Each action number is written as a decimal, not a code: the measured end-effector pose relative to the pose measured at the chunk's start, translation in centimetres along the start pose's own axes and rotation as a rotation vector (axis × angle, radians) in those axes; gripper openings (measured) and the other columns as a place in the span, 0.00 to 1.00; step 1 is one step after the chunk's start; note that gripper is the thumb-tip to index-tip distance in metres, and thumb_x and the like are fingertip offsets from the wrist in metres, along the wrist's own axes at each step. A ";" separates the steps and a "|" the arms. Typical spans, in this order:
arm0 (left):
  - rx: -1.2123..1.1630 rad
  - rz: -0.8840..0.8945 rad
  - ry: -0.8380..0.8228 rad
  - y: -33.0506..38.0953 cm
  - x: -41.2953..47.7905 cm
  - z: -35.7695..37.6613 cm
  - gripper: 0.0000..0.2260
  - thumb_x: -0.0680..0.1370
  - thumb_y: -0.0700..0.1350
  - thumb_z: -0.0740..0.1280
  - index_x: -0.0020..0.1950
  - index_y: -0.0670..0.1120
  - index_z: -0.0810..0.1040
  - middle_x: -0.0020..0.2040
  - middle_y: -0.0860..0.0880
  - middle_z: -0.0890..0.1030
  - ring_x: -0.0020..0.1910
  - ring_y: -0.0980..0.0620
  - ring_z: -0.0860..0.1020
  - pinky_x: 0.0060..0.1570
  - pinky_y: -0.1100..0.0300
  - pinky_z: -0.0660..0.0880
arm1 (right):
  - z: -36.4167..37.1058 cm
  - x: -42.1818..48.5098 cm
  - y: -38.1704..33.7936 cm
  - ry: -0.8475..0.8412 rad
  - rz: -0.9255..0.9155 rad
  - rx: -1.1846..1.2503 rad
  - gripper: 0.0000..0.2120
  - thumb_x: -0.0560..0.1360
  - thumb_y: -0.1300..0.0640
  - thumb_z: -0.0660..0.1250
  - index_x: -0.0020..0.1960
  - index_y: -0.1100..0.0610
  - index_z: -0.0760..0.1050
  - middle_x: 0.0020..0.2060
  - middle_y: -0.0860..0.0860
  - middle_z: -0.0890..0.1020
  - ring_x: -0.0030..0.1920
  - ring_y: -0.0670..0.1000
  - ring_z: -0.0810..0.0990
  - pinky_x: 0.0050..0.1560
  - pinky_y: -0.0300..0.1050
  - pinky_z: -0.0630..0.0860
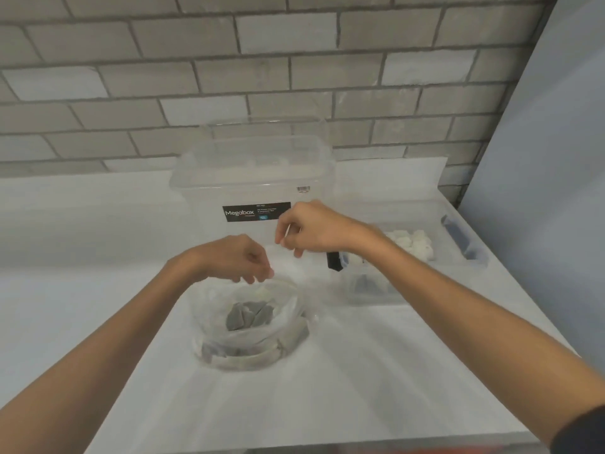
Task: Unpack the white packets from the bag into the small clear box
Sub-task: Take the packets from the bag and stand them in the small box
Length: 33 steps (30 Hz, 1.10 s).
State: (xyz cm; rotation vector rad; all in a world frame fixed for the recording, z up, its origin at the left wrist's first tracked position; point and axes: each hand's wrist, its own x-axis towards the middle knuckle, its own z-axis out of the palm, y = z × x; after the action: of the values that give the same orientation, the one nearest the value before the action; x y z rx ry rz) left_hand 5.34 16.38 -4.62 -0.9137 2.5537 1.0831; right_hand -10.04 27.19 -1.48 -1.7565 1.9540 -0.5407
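Note:
A clear plastic bag (209,326) sits open on the white table in front of me. Grey packets (248,314) lie in it, with a pale whitish one (260,292) near its far rim. My left hand (232,257) pinches the bag's far-left rim. My right hand (314,227) is raised a little higher, its fingers pinched on what looks like the bag's thin far-right edge. The small clear box (373,298) stands to the right, partly behind my right forearm. It holds white packets (414,245) and some grey ones (365,285).
A large clear lidded tub (252,172) with a black Megabox label stands just behind my hands against the grey brick wall. The small box has a black latch (334,261) and a dark one (458,237). A pale wall panel closes the right side.

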 end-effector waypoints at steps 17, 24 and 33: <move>0.520 -0.129 0.269 -5.4 4.5 8.2 0.11 0.79 0.42 0.59 0.60 0.42 0.73 0.56 0.44 0.76 0.50 0.46 0.77 0.44 0.58 0.71 | 10.2 3.9 2.0 -0.154 0.257 -0.195 0.17 0.76 0.71 0.57 0.63 0.61 0.72 0.61 0.59 0.68 0.48 0.60 0.81 0.54 0.56 0.79; 0.471 -0.100 0.314 -6.2 5.2 8.5 0.17 0.78 0.46 0.63 0.66 0.44 0.70 0.59 0.45 0.75 0.55 0.45 0.77 0.50 0.54 0.74 | 10.1 3.9 2.8 -0.121 0.300 -0.101 0.18 0.76 0.71 0.58 0.63 0.61 0.73 0.60 0.59 0.70 0.43 0.57 0.85 0.47 0.50 0.82; 0.248 -0.005 0.433 -6.8 4.0 7.4 0.12 0.76 0.46 0.67 0.60 0.49 0.75 0.56 0.50 0.79 0.54 0.48 0.76 0.48 0.56 0.72 | 10.0 4.1 3.1 -0.079 0.305 -0.075 0.14 0.76 0.70 0.58 0.57 0.60 0.76 0.58 0.58 0.73 0.33 0.53 0.83 0.35 0.42 0.78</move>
State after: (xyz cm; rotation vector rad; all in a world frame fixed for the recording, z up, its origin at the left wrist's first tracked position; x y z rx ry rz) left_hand 6.15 16.16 -15.42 -1.1904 2.9354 0.5924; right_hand -7.17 23.58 -11.71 -1.4576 2.1554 -0.2916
